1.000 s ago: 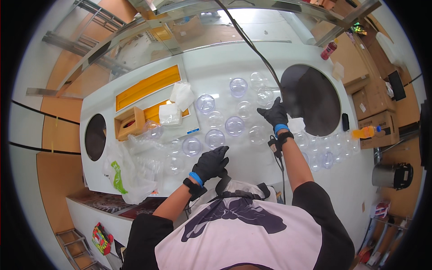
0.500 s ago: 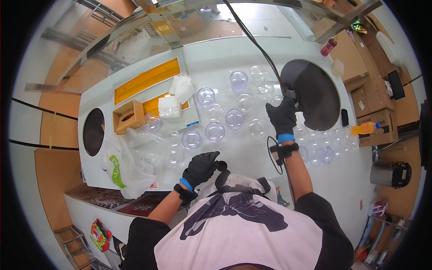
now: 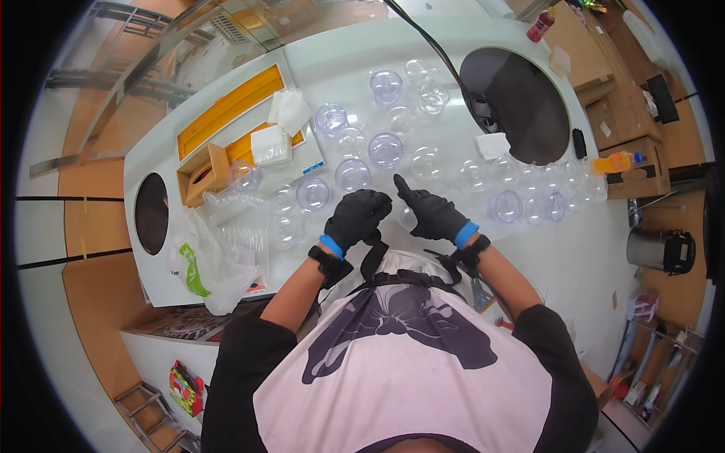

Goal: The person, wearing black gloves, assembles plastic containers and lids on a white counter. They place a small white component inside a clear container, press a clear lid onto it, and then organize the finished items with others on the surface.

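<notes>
My right hand (image 3: 436, 217), black-gloved, is over the front of the white table with one finger stretched forward. Its grip is on a clear plastic dome (image 3: 408, 217), partly hidden by the glove. Just left of it, my left hand (image 3: 357, 219), also gloved, is closed; whatever its fingers hold is hidden. Beyond both hands stand several round clear plastic pieces, some with a purple tint, such as the tinted piece (image 3: 353, 174) nearest my left hand and the untinted one (image 3: 426, 162) beyond my right.
Further left are a plastic bag (image 3: 215, 268), an open wooden box (image 3: 208, 174), a white tissue pack (image 3: 270, 145) and a yellow-lined tray (image 3: 230, 113). A dark round opening (image 3: 521, 106) lies at the right, with a black cable (image 3: 434, 49) reaching it. An orange bottle (image 3: 615, 162) stands beyond.
My right hand has come from beside the dark opening back toward my left hand, bringing a clear plastic dome. The left hand has moved slightly up and right. The view has shifted.
</notes>
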`<act>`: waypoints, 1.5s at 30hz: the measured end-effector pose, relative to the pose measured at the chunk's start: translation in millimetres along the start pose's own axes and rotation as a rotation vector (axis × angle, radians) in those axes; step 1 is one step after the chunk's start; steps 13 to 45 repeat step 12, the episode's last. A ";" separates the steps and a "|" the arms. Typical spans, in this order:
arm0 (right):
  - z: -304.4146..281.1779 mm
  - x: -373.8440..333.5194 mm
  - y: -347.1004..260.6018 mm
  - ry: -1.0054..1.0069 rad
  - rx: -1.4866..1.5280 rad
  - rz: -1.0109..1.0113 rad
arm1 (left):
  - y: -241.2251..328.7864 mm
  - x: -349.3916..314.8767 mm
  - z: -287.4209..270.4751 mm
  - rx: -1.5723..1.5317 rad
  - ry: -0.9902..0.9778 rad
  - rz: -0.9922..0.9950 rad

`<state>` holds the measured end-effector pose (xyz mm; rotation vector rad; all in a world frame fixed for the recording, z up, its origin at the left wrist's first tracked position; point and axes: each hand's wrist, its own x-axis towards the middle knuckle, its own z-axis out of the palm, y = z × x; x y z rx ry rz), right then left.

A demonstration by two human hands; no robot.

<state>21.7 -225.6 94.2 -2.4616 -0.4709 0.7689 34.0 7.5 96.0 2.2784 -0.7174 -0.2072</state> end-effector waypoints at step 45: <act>-2.8 -35.3 52.7 0.081 0.227 -0.044 | 12.2 23.9 45.2 0.339 -0.103 0.102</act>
